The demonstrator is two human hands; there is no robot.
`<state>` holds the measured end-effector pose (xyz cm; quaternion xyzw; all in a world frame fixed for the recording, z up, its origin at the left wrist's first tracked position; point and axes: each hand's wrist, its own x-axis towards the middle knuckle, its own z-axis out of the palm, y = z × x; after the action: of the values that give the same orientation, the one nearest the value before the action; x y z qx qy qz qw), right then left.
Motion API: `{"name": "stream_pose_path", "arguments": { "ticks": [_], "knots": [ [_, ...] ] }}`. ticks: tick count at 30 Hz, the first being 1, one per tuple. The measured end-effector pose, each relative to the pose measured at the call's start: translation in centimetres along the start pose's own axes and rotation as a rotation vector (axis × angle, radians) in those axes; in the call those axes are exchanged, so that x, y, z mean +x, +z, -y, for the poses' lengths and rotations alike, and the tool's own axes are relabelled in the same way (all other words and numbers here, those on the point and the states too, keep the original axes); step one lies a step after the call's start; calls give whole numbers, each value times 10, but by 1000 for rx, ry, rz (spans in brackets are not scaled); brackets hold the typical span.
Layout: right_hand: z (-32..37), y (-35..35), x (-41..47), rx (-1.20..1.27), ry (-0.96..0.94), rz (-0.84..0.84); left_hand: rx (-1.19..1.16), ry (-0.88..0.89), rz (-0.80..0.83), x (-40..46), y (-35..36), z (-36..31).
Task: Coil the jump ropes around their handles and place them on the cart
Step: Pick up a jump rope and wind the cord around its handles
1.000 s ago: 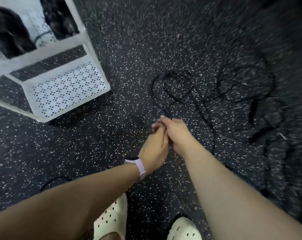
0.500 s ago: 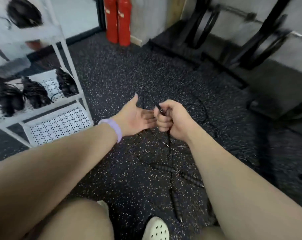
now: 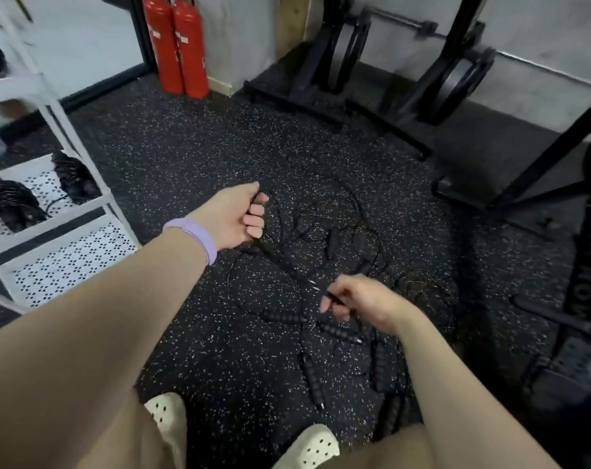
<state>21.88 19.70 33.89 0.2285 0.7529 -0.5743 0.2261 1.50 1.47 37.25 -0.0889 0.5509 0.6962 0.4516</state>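
Some coiled ropes (image 3: 11,203) already lie on the cart (image 3: 84,211). Both your hands, left (image 3: 234,214) and right (image 3: 361,302), grip one rope (image 3: 287,262); several (image 3: 312,374) remain on the floor.

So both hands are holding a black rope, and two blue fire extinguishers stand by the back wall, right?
Not quite: the head view shows the fire extinguishers are red, not blue. The rest holds: the left hand and right hand both hold a black rope.

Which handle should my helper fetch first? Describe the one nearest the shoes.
On the speckled floor, look just ahead of the right cream shoe. The ribbed black handle there lies lengthwise, its tip toward the shoe, alone left of the other handles.
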Motion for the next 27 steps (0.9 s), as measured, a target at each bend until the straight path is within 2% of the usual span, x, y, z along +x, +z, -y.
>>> {"name": "stream_pose_path", "arguments": {
  "ticks": [2,4,7,11,14,18,21,23,25,27],
  "knots": [
    [-17,12,13,-16,57,-81,157,97,56,-3,15,-2],
    [-21,20,29,-103,44,-274,311,180,108,-7,29,-1],
    [1,17,49,-50,-125,-590,578,287,98,-16,43,1],
    [18,7,79,-156,-403,-745,938,458,42,-26,39,-5],
    [18,-6,98,-159,-312,-728,894,560,16,-29,30,-12],
    [9,-18,102,4,-96,-595,664,660,-134,-22,13,-31],
    [11,-15,100,9,-15,-740,633,705,-67,-26,10,-42],
    [19,-10,99,-2,-110,-751,672,742,12,-36,18,-45],
    [30,-2,95,-56,-322,-612,716,775,62,-46,25,-44],
    [37,6,94,-53,-417,-423,713,786,76,-53,31,-43]
  ]
}}
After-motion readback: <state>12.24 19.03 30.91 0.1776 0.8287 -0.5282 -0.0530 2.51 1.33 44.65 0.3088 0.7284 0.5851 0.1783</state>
